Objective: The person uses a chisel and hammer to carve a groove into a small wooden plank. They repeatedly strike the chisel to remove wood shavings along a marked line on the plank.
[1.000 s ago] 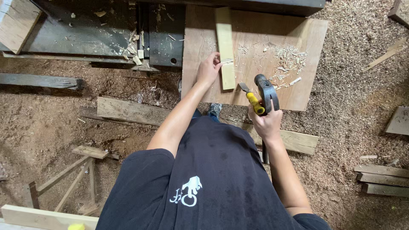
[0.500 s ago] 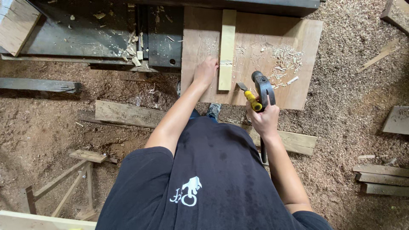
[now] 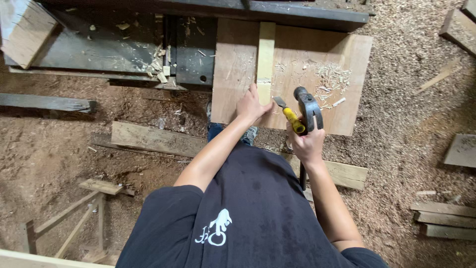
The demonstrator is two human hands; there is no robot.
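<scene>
Head view, looking straight down over the person's shoulders and black shirt.

Pale wood strip: lies flat on the brown board, long axis running away from the person, far end against the dark metal frame, near end under the left hand. It sits roughly mid-board, slightly left of centre.

Left hand: palm down, fingers curled onto the near end of the strip, pressing it to the board. Arm extended forward.

Right hand: closed in a fist round two tools at once. The hammer, dark head, points away from the person and stands over the board's near edge; its handle runs down past the wrist. The chisel, yellow handle, angles up and to the left, blade end close to the left hand, just beside the strip's near end. Whether the blade touches the wood cannot be told.

Worktop: the board is a plain rectangular panel, with a scatter of light wood chips right of the strip. To its left, a dark metal machine bed with more chips and a pale timber block at the far left corner.

Floor: packed earth and sawdust throughout. A loose plank lies below the board; offcuts are stacked at right; a small wooden frame lies at lower left.
</scene>
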